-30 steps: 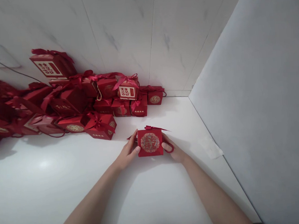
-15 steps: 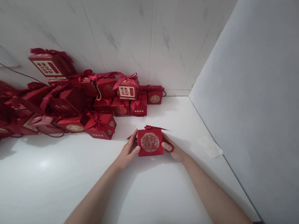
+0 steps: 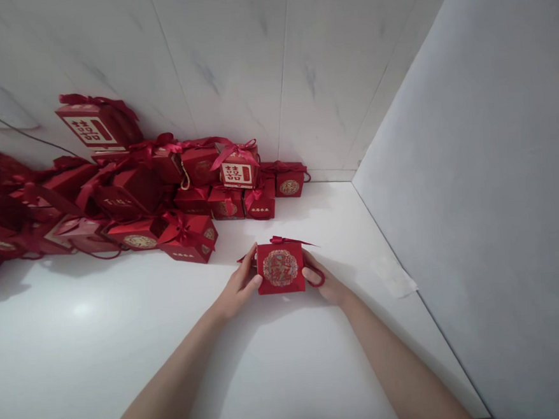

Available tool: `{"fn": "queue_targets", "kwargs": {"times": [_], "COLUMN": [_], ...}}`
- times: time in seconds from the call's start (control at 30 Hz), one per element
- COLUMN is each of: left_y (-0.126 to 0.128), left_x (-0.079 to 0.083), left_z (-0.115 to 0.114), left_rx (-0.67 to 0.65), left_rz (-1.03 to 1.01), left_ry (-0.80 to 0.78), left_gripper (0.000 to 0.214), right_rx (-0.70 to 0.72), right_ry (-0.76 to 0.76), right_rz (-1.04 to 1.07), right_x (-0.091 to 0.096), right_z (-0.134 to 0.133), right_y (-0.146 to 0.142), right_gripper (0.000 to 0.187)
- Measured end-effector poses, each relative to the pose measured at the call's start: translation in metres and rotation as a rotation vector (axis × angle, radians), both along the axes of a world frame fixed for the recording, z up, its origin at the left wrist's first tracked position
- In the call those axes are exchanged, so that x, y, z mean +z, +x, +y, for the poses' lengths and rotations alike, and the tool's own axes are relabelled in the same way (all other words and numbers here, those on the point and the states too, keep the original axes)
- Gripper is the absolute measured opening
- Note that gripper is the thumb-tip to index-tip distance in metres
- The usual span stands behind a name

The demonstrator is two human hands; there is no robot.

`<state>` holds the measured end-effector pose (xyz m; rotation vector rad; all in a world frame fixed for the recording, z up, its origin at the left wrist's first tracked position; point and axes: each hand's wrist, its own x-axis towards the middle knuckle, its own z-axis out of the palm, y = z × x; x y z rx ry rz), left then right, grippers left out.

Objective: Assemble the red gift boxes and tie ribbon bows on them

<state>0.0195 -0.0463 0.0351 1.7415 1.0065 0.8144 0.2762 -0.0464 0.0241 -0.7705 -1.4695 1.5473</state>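
Observation:
A small red gift box with a gold round emblem and a red ribbon on top stands on the white table. My left hand grips its left side, thumb on the front face. My right hand grips its right side, thumb on the front, with a red cord loop lying over the fingers. Both hands are closed on the box.
A pile of similar red gift boxes with ribbons lies along the tiled wall at the back left. A grey panel walls off the right side. A scrap of white paper lies by that panel. A cable runs along the far left wall.

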Motion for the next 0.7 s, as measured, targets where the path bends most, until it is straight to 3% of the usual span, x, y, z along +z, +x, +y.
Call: {"fn": "queue_targets", "kwargs": {"times": [0.7], "left_y": [-0.0007], "left_x": [-0.0011], "left_z": [0.0005], "left_rx": [-0.014], "left_rz": [0.003], "left_ry": [-0.006], "left_gripper": [0.079], "right_rx": [-0.006], "right_ry": [-0.003], "right_rz": [0.005], "right_x": [-0.0026], "right_z": [0.0006], "right_y": [0.0003], "right_gripper": [0.061]}}
